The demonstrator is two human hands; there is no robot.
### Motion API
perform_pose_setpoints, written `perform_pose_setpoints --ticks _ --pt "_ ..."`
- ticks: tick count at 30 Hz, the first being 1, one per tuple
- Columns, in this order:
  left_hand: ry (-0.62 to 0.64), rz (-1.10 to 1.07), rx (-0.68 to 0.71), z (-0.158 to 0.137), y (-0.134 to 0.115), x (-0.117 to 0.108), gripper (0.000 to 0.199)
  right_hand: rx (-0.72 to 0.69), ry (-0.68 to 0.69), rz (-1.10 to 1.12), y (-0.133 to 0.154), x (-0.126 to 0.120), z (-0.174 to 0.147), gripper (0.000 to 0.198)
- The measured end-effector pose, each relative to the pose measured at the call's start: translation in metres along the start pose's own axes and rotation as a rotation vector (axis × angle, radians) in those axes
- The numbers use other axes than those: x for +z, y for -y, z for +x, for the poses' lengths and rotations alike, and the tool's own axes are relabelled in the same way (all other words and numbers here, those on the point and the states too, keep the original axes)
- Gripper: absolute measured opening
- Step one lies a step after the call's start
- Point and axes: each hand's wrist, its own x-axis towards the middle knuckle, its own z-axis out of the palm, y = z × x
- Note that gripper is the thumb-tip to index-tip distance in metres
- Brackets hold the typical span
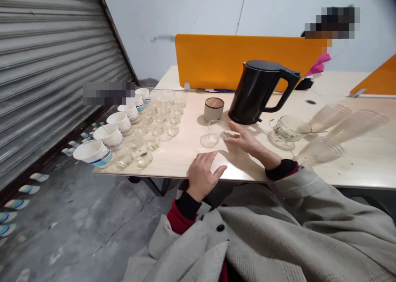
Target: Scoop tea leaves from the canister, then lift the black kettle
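A single clear cup (215, 131) stands on the table in front of me. My right hand (243, 138) is beside it on the right, thumb and fingers apart; the fingertips are close to the cup's wall, and I cannot tell whether they touch. Nearer the table edge is my left hand (204, 174), empty, with its thumb spread away from the fingers. Behind the cup sits a small grey canister (213, 112) with a wooden lid. A black electric kettle (258, 93) stands behind my right hand. To the right is a glass mug (289, 129) with dark lettering and a thin stick in it.
Rows of clear cups (153, 143), some with dark bits inside, fill the table's left side. Paper cups (108, 135) line the left edge. Stacked clear plastic cups (359, 127) lie at right. An orange divider (210, 61) stands behind; a person is partly visible beyond it.
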Motion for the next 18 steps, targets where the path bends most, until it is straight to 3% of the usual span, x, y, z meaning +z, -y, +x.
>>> perform_pose_setpoints --ticks 5,12,18 --pt "0.016 0.007 0.009 0.000 0.001 -0.001 0.044 -0.063 0.047 0.144 0.001 0.025 0.013 0.102" --pt "0.000 -0.023 0.014 -0.002 0.003 0.000 0.034 -0.134 -0.010 0.241 0.007 0.041 0.016 0.061" --pt "-0.006 -0.048 0.022 -0.002 0.003 0.000 0.035 -0.154 0.055 0.231 0.000 0.048 0.011 0.075"
